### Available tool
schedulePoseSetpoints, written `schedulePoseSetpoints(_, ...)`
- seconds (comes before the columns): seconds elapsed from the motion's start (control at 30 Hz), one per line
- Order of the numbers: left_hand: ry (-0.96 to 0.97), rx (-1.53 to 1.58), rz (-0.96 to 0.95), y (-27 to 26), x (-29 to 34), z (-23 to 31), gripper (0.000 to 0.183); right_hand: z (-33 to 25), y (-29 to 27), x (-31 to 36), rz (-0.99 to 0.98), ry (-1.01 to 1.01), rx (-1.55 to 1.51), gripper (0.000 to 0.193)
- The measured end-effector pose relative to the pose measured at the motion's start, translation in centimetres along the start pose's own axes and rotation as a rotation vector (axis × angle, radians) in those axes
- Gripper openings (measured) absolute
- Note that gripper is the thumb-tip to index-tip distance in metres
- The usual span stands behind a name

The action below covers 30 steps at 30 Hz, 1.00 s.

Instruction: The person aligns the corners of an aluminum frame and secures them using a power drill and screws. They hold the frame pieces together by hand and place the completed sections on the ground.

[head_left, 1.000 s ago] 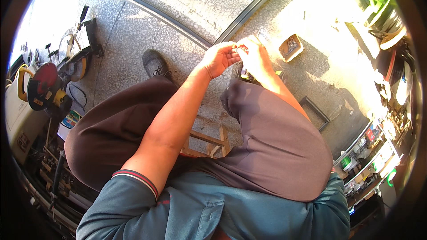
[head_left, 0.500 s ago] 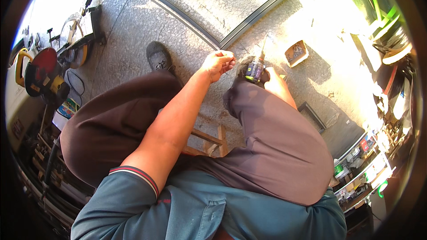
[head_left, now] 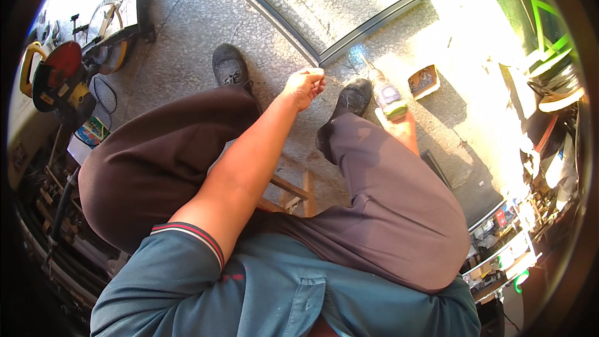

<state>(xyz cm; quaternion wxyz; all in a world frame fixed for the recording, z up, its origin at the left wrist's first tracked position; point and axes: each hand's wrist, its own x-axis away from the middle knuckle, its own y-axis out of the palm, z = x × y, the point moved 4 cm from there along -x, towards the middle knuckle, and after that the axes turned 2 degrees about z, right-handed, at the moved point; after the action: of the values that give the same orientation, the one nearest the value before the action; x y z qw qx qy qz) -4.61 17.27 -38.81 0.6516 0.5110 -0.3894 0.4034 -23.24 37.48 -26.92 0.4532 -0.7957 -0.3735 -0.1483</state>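
My left hand [head_left: 304,88] is closed in a pinch just short of the near corner of a dark metal frame [head_left: 368,30] that lies on the floor. Anything between its fingertips is too small to make out. In my right hand [head_left: 399,127] I grip a cordless drill [head_left: 388,95], its bit pointing away from me toward the frame's near side. A bluish light spot shows on the floor by the bit. Right of the drill stands a small open box [head_left: 425,81] holding many little metal pieces, which look like screws.
A miter saw [head_left: 65,62] with a red blade and yellow handle stands at the left. Wooden stool legs [head_left: 308,195] show between my knees. Green metal bars [head_left: 549,50] rise at the far right, above piled bags and a cluttered shelf [head_left: 508,253].
The drill has swung up and right, off my right knee, and its light now falls near the frame. My left hand stays pinched, now a little closer to the corner.
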Motion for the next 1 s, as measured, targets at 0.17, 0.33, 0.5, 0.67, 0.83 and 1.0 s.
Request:
schedulePoseSetpoints(0.17, -0.041, 0.152, -0.05, 1.0, -0.5, 0.2, 0.005, -0.8, -0.6, -0.3, -0.08, 0.014, -0.042, 0.055)
schedulePoseSetpoints(0.33, -0.044, 0.278, -0.112, 1.7, -0.8, 0.3, 0.01, -1.1, -0.8, -0.2, -0.128, 0.022, -0.066, 0.055)
schedulePoseSetpoints(0.5, -0.029, 0.306, -0.1, 1.8, -0.8, 0.3, 0.014, -1.6, -0.7, -0.1, -0.161, 0.022, -0.079, 0.054)
schedulePoseSetpoints(0.67, -0.048, 0.337, -0.088, 2.1, -0.7, 0.0, 0.016, -1.8, -0.7, 0.0, -0.187, 0.025, -0.089, 0.053)
schedulePoseSetpoints(0.83, -0.063, 0.402, -0.102, 2.0, -0.9, 0.2, 0.017, -1.9, -0.6, 0.1, -0.209, 0.03, -0.096, 0.053)
schedulePoseSetpoints(1.0, -0.069, 0.441, -0.163, 1.8, -1.2, 0.3, 0.011, -2.1, -0.5, 0.0, -0.232, 0.029, -0.098, 0.053)
